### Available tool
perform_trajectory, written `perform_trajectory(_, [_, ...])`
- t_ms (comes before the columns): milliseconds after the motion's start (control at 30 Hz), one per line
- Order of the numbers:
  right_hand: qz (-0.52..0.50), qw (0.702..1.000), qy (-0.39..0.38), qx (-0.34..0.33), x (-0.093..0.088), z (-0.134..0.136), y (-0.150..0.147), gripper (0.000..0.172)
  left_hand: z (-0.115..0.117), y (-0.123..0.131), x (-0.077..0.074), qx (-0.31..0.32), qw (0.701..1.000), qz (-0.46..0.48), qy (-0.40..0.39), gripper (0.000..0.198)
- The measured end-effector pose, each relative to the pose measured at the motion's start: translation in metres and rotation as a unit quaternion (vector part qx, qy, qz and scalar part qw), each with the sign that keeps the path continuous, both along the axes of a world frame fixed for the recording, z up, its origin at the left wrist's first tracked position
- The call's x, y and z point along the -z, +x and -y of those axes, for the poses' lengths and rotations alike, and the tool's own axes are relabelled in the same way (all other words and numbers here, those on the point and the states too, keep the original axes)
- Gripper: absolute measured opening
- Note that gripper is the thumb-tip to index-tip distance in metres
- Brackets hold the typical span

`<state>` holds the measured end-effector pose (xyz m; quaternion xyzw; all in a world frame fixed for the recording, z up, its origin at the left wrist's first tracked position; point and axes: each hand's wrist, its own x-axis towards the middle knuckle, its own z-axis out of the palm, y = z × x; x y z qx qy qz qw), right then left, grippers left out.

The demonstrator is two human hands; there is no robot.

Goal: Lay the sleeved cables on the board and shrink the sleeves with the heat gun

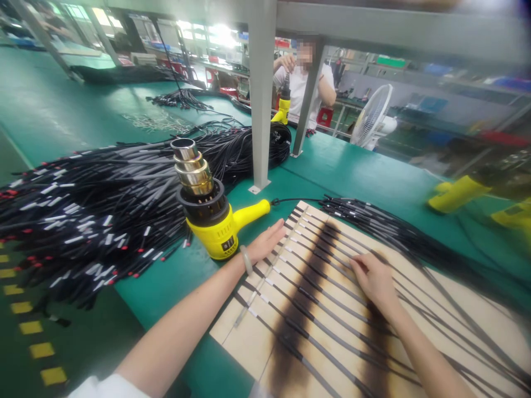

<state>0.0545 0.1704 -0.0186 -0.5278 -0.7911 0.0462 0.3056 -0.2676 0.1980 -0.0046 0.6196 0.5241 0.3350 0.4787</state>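
Note:
A scorched wooden board (pixel 265 326) lies on the green table with several thin black cables (pixel 315 326) laid across it in rows. My left hand (pixel 267 241) rests flat at the board's far left edge, fingers stretched out over the cable ends, a bracelet on the wrist. My right hand (pixel 373 276) lies on the cables near the board's middle, fingers curled down onto them; whether it grips one is unclear. A yellow heat gun (pixel 211 215) stands upright just left of my left hand, its metal nozzle pointing up.
A big heap of black cables (pixel 91 204) with white and red tips covers the table's left. A grey post (pixel 260 94) rises behind the heat gun. Across the table a person (pixel 305 83) holds another heat gun. A fan (pixel 371 116) and more yellow tools (pixel 460 193) are at right.

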Motion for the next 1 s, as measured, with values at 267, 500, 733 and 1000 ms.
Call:
perform_trajectory(267, [-0.029,0.999,0.013,-0.017,-0.011,0.026,0.001,0.023,0.001,0.003,-0.004,0.002,1.000,-0.030,-0.008,0.088])
perform_trajectory(500, [-0.056,0.997,-0.017,-0.046,-0.029,0.091,-0.010,0.011,0.037,-0.016,-0.027,0.032,0.996,-0.079,0.008,0.092])
perform_trajectory(733, [-0.065,0.993,-0.048,-0.081,-0.029,0.142,-0.034,0.006,0.112,-0.050,-0.035,0.040,0.993,-0.115,-0.006,0.084])
perform_trajectory(1000, [0.022,0.995,-0.001,-0.093,-0.015,0.136,-0.056,0.012,0.132,-0.042,-0.022,0.054,0.995,-0.081,0.023,0.078])
